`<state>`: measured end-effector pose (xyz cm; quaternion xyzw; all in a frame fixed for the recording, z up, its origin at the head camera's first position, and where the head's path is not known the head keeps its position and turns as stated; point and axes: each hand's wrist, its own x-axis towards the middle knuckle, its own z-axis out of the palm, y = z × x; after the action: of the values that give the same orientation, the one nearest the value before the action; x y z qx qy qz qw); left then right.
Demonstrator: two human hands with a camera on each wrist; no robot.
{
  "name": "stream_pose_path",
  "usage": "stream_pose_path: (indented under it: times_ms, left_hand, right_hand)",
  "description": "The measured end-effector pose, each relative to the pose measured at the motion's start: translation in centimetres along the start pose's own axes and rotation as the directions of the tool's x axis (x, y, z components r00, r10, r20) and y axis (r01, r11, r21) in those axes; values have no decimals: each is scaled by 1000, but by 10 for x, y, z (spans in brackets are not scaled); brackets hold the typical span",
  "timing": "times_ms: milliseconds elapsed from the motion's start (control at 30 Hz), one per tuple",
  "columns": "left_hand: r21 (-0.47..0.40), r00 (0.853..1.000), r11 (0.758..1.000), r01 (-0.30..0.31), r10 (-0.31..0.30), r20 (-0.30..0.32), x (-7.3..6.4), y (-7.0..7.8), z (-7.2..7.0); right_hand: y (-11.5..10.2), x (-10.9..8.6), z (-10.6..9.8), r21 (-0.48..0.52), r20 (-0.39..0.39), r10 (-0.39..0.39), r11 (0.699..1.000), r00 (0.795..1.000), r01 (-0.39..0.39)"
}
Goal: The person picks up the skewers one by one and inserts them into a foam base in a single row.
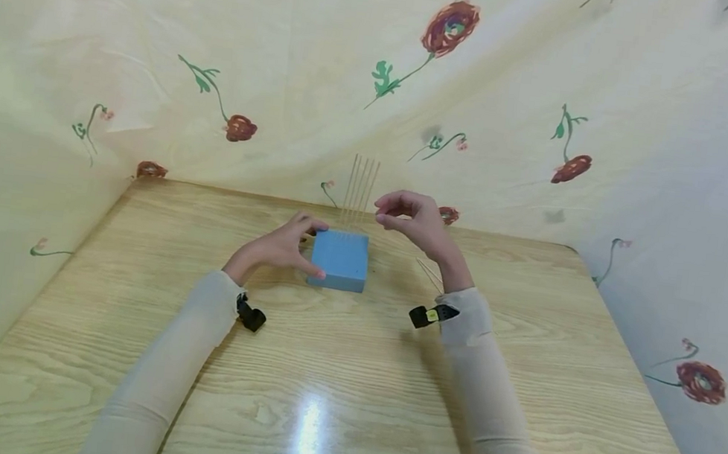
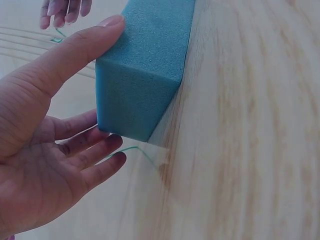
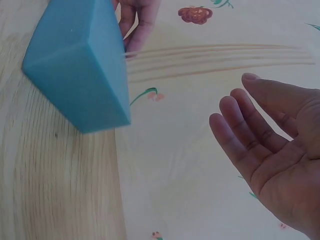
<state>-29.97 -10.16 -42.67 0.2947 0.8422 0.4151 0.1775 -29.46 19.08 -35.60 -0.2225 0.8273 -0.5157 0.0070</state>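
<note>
A blue foam block (image 1: 340,260) lies on the wooden table, with several thin wooden sticks (image 1: 360,189) standing in a row along its far side. My left hand (image 1: 281,245) holds the block from its left. In the left wrist view, the thumb (image 2: 85,47) presses on one face of the foam (image 2: 142,75) while the other fingers reach around the opposite side. My right hand (image 1: 420,222) hovers just right of the upright sticks. Its fingers are loosely bent, and the right wrist view shows nothing between the thumb and fingertips (image 3: 227,105).
A couple of loose sticks (image 1: 428,270) lie on the table (image 1: 270,396) beneath the right wrist. Behind the table's far edge hangs a pale cloth (image 1: 302,63) printed with flowers, and it continues along both sides. Each wrist carries a small black camera (image 1: 250,315).
</note>
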Motion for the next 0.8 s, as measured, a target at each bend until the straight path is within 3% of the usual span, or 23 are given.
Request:
stream_pose_path:
  times_ms: [433, 633, 800]
  left_hand:
    - [11, 1000, 1000, 7, -7, -3, -1, 0, 2]
    - [9, 1000, 1000, 7, -7, -8, 0, -2, 2]
    - [13, 1000, 1000, 4, -4, -7, 0, -1, 1]
  right_hand:
    - [9, -18, -35, -211, 155, 79, 976, 985, -45]
    - [20, -27, -53, -342, 202, 93, 940, 975, -19]
    - [26, -38, -65, -395, 242, 152, 918, 958, -46]
